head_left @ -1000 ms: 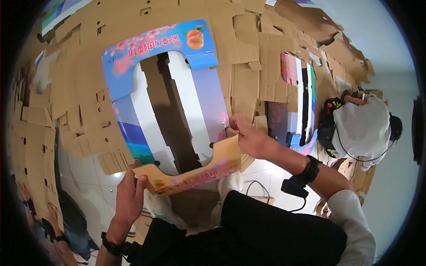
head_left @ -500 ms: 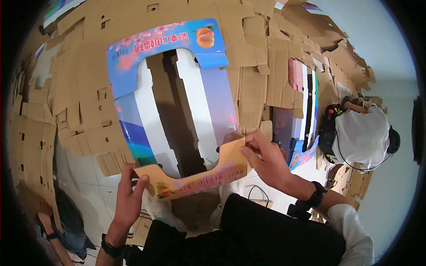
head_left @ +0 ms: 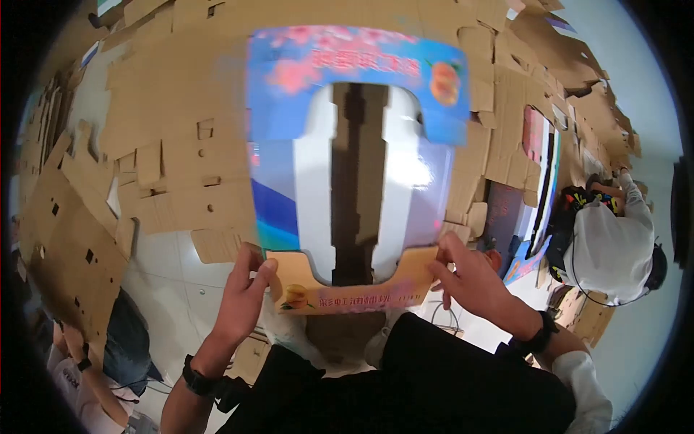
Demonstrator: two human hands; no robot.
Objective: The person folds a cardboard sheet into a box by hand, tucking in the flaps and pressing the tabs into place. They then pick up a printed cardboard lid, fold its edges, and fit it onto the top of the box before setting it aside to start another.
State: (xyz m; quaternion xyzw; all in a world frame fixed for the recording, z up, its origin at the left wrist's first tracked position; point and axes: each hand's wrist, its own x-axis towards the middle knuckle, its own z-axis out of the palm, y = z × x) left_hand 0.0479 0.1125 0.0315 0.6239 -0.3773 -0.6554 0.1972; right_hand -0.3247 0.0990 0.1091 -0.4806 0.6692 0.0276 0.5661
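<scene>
I hold a flat printed cardboard box blank (head_left: pixel 347 87) out in front of me. It is blue with pink blossoms and a peach at the far end, orange at the near flap (head_left: pixel 347 293), with a large cut-out in the middle. My left hand (head_left: pixel 242 296) grips the near flap's left corner. My right hand (head_left: pixel 470 278) grips its right corner. Through the cut-out I see white, brown and blue stripes of the panel behind.
Brown die-cut cardboard sheets (head_left: pixel 166 145) cover the floor all around. A stack of printed blanks (head_left: pixel 538 166) stands at the right. Another person in a white top (head_left: pixel 607 246) crouches at the far right. White floor tiles (head_left: pixel 166 282) show at lower left.
The box blank has swung from tilted left to nearly upright and centred. Both hands moved right with it, and my right hand slid down onto the near flap's right corner.
</scene>
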